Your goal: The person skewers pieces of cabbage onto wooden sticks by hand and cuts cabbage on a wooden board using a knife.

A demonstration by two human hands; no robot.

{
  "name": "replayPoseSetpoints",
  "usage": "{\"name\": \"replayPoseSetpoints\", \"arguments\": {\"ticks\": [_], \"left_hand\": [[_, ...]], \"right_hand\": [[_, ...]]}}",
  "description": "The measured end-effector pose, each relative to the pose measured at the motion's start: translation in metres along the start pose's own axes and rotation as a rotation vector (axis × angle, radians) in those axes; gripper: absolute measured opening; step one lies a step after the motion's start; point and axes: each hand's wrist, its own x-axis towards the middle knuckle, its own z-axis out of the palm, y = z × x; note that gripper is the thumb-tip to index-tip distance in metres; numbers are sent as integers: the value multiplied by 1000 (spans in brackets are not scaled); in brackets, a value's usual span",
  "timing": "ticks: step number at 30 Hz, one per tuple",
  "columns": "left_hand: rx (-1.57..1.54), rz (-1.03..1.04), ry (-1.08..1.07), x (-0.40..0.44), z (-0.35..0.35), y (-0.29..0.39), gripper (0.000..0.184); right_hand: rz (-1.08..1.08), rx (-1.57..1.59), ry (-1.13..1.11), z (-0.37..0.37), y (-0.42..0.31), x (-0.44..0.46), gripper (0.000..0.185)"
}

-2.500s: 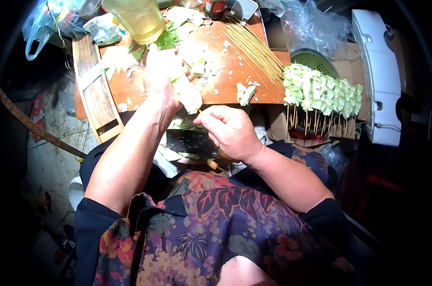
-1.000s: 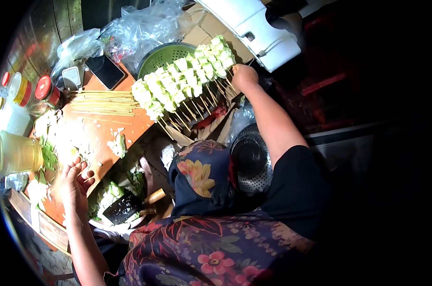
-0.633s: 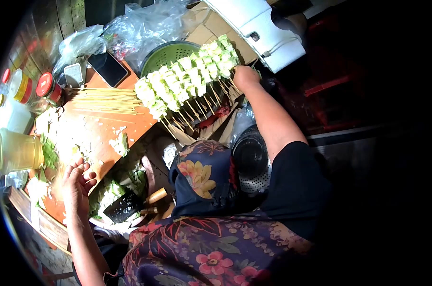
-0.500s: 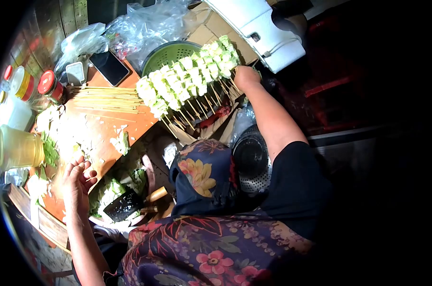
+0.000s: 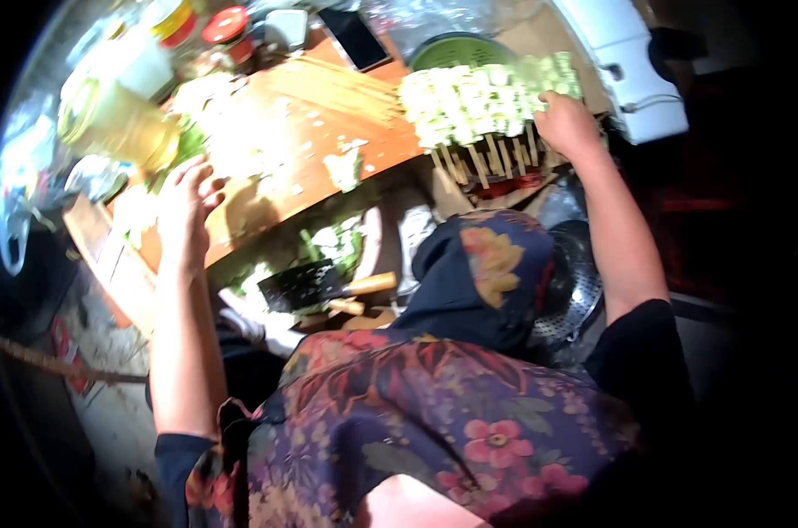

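Note:
Over the cutting board's left part, my left hand (image 5: 186,216) hovers with its fingers loosely bent and apart, and nothing shows in them. It is close to green leaf scraps (image 5: 190,141) and a jar of yellowish liquid (image 5: 117,123). Rows of skewers with pale green cabbage-like pieces (image 5: 461,99) lie side by side at the right, sticks pointing toward me. At their right end, my right hand (image 5: 568,126) is closed around a skewer, though blur and the knuckles hide most of the grip. Bare bamboo sticks (image 5: 333,88) lie left of the filled skewers.
A green colander (image 5: 463,53), a phone (image 5: 355,38) and a red-lidded jar (image 5: 227,31) stand behind. Below the orange board (image 5: 280,189), a cleaver (image 5: 300,286) rests over a tub of leaves. A perforated metal pot (image 5: 584,282) is beside my knee; a white foam box (image 5: 623,66) stands far right.
The whole view has shifted, so the scene sits farther right and higher. My right hand remains at the right end of the skewers. My left hand stays over the board, fingers still bent.

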Motion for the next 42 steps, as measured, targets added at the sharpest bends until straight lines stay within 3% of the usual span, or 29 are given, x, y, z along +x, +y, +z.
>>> {"name": "replayPoseSetpoints", "arguments": {"ticks": [4, 6, 9, 11, 14, 16, 20, 21, 24, 26, 29, 33, 35, 38, 42], "left_hand": [[182, -45, -8, 31, -17, -25, 30], [320, -51, 9, 28, -4, -28, 33], [343, -34, 154, 39, 5, -35, 38], [431, 5, 117, 46, 4, -39, 39], [651, 162, 49, 75, -7, -69, 39], [1024, 365, -42, 83, -9, -75, 36], [1309, 634, 137, 82, -7, -81, 35], [1309, 634, 136, 81, -5, -78, 35], [1301, 533, 69, 79, 0, -66, 34], [1202, 198, -35, 74, 6, -51, 39], [948, 20, -101, 66, 10, -35, 35], [909, 72, -23, 60, 14, -25, 35], [1139, 328, 67, 61, 14, -28, 40], [1383, 391, 90, 50, 27, -30, 46], [1382, 426, 70, 55, 34, -36, 42]], "right_hand": [[-386, 195, 27, -16, -84, -22, 31], [-500, 222, -100, -38, -148, -45, 31], [-619, 229, -165, -46, -189, -63, 30], [-693, 297, -213, -45, -208, -71, 21], [-715, 303, -251, -20, -220, -75, 25], [-687, 323, -319, -12, -221, -72, 25], [-631, 287, -435, 2, -220, -58, 24], [-606, 383, -354, 9, -220, -54, 26], [-572, 310, -383, 22, -220, -31, 29], [-534, 304, -420, 31, -223, -17, 30], [-415, 295, -470, 36, -228, -2, 30], [-342, 292, -477, 41, -233, 11, 32], [-312, 272, -474, 48, -236, 18, 32], [-276, 258, -455, 56, -238, 22, 31], [-270, 316, -363, 59, -242, 21, 20]]}}
